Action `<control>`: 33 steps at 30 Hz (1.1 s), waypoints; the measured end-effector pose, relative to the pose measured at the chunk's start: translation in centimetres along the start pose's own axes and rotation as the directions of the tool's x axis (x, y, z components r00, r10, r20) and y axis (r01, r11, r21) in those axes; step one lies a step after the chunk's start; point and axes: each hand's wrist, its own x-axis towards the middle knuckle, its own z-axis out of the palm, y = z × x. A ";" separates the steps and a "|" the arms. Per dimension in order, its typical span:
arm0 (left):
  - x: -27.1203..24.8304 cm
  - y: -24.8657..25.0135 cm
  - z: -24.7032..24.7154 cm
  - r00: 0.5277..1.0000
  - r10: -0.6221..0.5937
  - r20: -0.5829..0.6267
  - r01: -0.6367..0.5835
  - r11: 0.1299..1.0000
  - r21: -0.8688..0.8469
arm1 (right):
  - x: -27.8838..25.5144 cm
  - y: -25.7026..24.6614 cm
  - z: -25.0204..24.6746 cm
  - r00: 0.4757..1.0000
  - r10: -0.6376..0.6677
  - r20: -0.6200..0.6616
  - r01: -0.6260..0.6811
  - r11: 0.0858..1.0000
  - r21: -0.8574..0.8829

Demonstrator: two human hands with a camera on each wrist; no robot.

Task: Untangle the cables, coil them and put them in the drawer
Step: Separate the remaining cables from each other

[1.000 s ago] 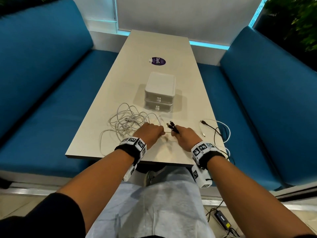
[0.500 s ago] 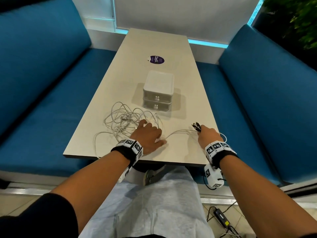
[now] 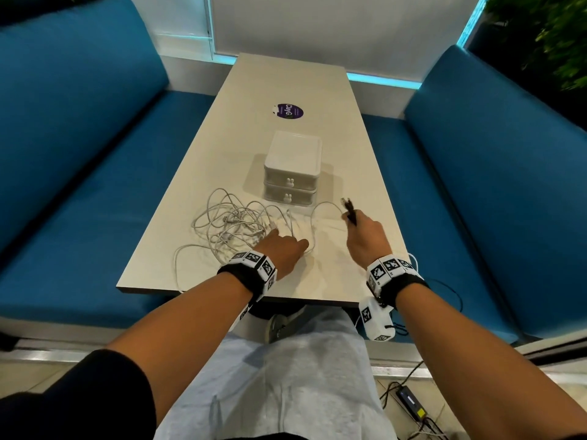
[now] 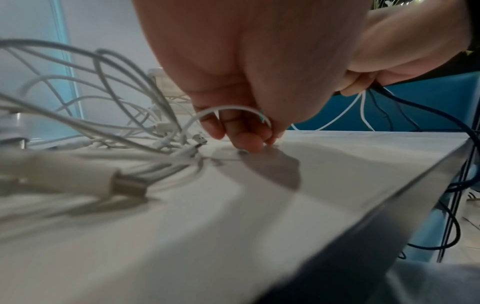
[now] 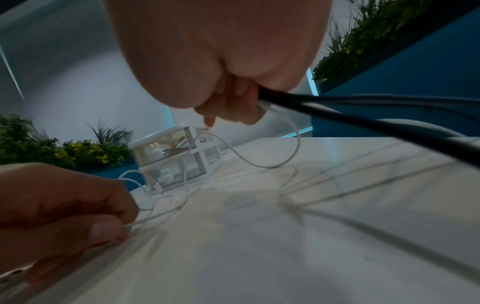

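A tangle of white cables (image 3: 235, 223) lies on the pale table (image 3: 327, 281), just in front of a white two-drawer box (image 3: 292, 169) whose drawers are both closed. My left hand (image 3: 282, 252) rests on the table at the tangle's right edge and pinches a white cable (image 4: 228, 108) that loops round its fingers. My right hand (image 3: 365, 239) is raised to the right of the box, gripping the ends of a black cable (image 3: 349, 211) together with a white strand (image 3: 324, 204). The black cable (image 5: 363, 121) trails back off the table's right edge.
Blue benches (image 3: 79, 185) flank the table on both sides. A purple sticker (image 3: 287, 111) lies beyond the box. A power adapter (image 3: 411, 401) and loose leads lie on the floor at the lower right. Plants (image 5: 78, 152) stand behind the benches.
My right hand drew the cable ends away from the left hand to the right, then lifted them forward toward the drawer box. The left hand stayed at the tangle.
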 end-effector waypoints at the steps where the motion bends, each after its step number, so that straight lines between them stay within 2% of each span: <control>1: 0.1 0.1 -0.1 1.000 0.006 0.000 -0.006 0.999 -0.036 | -0.1 -0.3 0.4 0.997 -0.065 0.052 0.063 0.997 0.043; 3: 0.2 0.6 -0.4 1.000 0.011 0.004 -0.010 0.996 -0.083 | -0.6 -0.9 1.2 0.971 -0.168 0.170 0.158 0.985 0.071; 5: 0.5 0.8 -0.4 1.000 0.017 -0.016 -0.018 0.993 -0.118 | -1.0 -1.2 2.1 0.940 -0.210 0.267 0.204 0.978 0.050; 8: 0.7 0.5 -0.2 0.997 -0.036 -0.063 0.020 0.972 -0.232 | -1.1 -1.0 2.6 0.913 -0.199 0.355 0.185 0.980 0.075; 11: 0.9 0.2 -0.2 0.994 -0.061 -0.093 0.033 0.959 -0.282 | -1.0 -0.8 2.4 0.908 -0.175 0.380 0.185 0.983 0.010; 14: 1.1 -0.6 -0.7 0.996 -0.060 -0.068 0.043 0.974 -0.224 | -0.6 -0.1 1.9 0.923 -0.136 0.359 0.206 0.965 -0.165; 19: 0.9 -1.9 -1.1 0.993 0.004 -0.122 -0.020 0.991 -0.130 | -0.1 1.1 0.5 0.970 -0.008 0.241 0.114 0.895 -0.430; 24: 0.7 -2.4 -1.0 0.988 0.010 -0.154 -0.025 0.995 -0.098 | -0.2 2.4 -1.1 0.978 0.096 0.183 0.032 0.803 -0.595; 28: 0.1 -1.9 -0.6 0.983 -0.019 -0.182 0.009 0.998 -0.058 | -0.5 2.6 -1.3 0.974 0.160 0.161 -0.026 0.783 -0.621; 33: 0.0 -1.2 -1.0 0.986 -0.096 -0.139 0.090 0.995 -0.051 | -0.6 1.2 -0.1 0.994 0.108 0.033 -0.083 0.893 -0.442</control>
